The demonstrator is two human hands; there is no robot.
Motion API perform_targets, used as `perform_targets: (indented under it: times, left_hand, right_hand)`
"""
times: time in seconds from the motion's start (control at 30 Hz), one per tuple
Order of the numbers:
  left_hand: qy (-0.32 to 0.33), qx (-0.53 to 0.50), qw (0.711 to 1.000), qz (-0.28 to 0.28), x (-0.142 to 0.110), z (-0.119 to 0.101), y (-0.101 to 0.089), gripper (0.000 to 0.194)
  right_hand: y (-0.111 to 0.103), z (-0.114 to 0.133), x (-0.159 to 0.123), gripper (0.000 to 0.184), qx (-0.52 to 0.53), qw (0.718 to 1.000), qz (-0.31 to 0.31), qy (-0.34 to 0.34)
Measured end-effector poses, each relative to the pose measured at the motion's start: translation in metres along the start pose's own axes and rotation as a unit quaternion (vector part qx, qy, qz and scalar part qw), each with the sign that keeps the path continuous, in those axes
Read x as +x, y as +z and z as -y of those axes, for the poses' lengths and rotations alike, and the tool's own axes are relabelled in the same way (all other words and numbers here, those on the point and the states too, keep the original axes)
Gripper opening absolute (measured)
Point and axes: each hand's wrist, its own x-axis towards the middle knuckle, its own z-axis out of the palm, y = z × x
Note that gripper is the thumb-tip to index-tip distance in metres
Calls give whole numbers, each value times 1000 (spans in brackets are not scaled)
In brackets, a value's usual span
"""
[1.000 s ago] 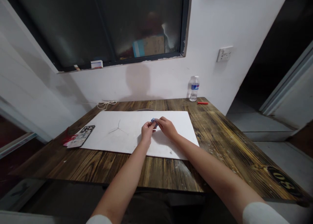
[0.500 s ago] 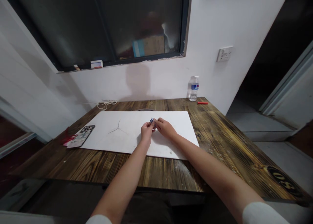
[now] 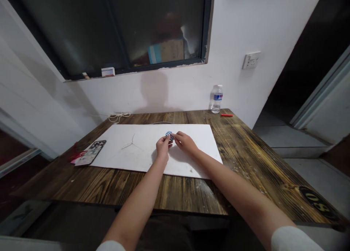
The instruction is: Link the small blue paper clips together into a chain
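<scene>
A small blue-and-white object [image 3: 169,135], its kind too small to make out, is held between both hands above the white board [image 3: 147,159]. My left hand [image 3: 163,146] pinches it from the left and below, thumb on its face. From the right, the fingertips of my right hand [image 3: 185,141] are closed at its edge. The fingers cover part of the object. Thin dark wire-like strands [image 3: 132,144] lie on the board to the left of my hands.
A phone-like patterned slab [image 3: 93,153] lies on the board's left end beside something red and pink [image 3: 76,156]. At the wooden table's [image 3: 246,163] back stand a water bottle [image 3: 217,99], a red pen-like stick [image 3: 226,115] and a coiled white cord [image 3: 119,116]. A wall rises behind.
The blue-and-white object has turned between my fingers, and more of its striped face shows. My left hand has shifted slightly left; my right hand stays nearly in place.
</scene>
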Motion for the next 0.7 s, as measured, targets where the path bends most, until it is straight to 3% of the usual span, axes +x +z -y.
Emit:
perform_targets:
  times: [0.13,0.2,0.3,0.5,0.7]
  left_hand:
    - [11,-4,999,-33,2,-1,-2,36]
    - [11,-13,999,-47,3,-1,-3,35]
    - [4,-21,998,-61,5,-1,-3,33]
    - [6,-27,998,-60,6,0,-3,33]
    - [5,-21,998,-60,4,-1,-4,33]
  right_hand:
    - [-2,-9,3,37,-39,995,-72,49]
    - [-2,-14,3,41,-72,991,-76,79]
    - [1,-20,1,50,-122,986,-13,114]
    - [9,-20,-5,48,-154,959,210,111]
    - [2,-15,-1,35,-177,954,226,81]
